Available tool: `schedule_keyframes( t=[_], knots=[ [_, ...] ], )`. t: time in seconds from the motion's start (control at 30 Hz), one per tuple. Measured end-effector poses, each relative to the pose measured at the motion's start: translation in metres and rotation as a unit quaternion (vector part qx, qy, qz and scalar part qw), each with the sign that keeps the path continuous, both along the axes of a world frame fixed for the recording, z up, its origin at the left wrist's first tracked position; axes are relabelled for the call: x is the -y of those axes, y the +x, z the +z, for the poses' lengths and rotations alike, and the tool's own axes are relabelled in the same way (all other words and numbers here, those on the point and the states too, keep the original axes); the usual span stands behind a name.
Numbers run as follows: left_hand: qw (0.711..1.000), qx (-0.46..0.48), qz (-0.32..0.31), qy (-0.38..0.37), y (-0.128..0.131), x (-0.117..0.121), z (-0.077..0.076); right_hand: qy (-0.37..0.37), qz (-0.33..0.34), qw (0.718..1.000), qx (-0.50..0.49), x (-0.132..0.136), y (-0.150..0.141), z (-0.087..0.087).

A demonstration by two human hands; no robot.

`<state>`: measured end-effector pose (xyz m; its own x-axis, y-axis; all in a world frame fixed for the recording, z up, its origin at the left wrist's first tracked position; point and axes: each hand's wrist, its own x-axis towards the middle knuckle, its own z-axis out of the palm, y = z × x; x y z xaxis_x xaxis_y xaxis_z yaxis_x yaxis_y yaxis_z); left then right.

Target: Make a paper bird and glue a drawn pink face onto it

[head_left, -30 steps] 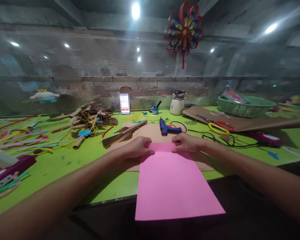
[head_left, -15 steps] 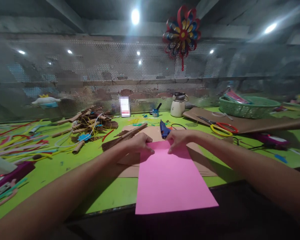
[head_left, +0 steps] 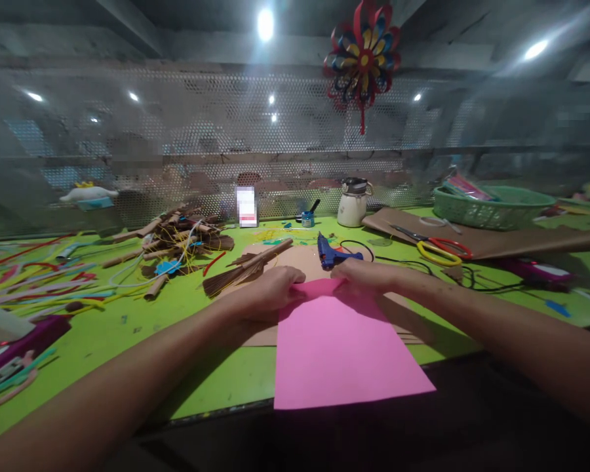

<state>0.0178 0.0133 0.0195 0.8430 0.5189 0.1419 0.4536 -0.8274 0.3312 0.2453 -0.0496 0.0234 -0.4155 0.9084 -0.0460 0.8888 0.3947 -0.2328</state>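
A pink sheet of paper (head_left: 347, 354) hangs toward me over the table's front edge. Its far edge is curled up in a narrow fold between my hands. My left hand (head_left: 278, 288) pinches the fold at the left corner, and my right hand (head_left: 361, 275) grips it at the right. Under the sheet lie flat pieces of brown cardboard (head_left: 260, 335), partly covered. Just beyond my right hand a blue glue gun (head_left: 338, 254) rests on the table. A bundle of brown pleated paper (head_left: 243, 265) lies past my left hand.
Brown paper rolls and yellow string (head_left: 177, 246) are heaped at left, near colourful strips (head_left: 39, 282) and a purple power strip (head_left: 24, 351). Red-and-yellow scissors (head_left: 440, 251) lie on brown paper (head_left: 516, 242) at right, before a green basket (head_left: 491, 208). A white jug (head_left: 353, 206) stands behind.
The pink sheet's far edge, flat before, is now bent up into a curl under my fingers. The near edge has shifted slightly up in view, and more of the glue gun shows.
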Motion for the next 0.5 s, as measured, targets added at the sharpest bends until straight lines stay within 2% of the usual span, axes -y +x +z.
schedule_keyframes(
  t=[0.1, 0.27, 0.5],
  knots=[
    [1.000, 0.000, -0.003, 0.009, -0.001, -0.004, -0.004, 0.025, -0.003, 1.000, -0.001, 0.003, 0.003, -0.003],
    [0.998, -0.015, 0.040, -0.047, -0.004, -0.008, -0.006, 0.047, -0.042, 0.997, -0.040, 0.006, 0.018, -0.013],
    [0.993, -0.021, 0.067, -0.094, -0.008, -0.014, 0.000, 0.015, -0.074, 0.989, -0.126, 0.010, 0.029, -0.016]
  ],
)
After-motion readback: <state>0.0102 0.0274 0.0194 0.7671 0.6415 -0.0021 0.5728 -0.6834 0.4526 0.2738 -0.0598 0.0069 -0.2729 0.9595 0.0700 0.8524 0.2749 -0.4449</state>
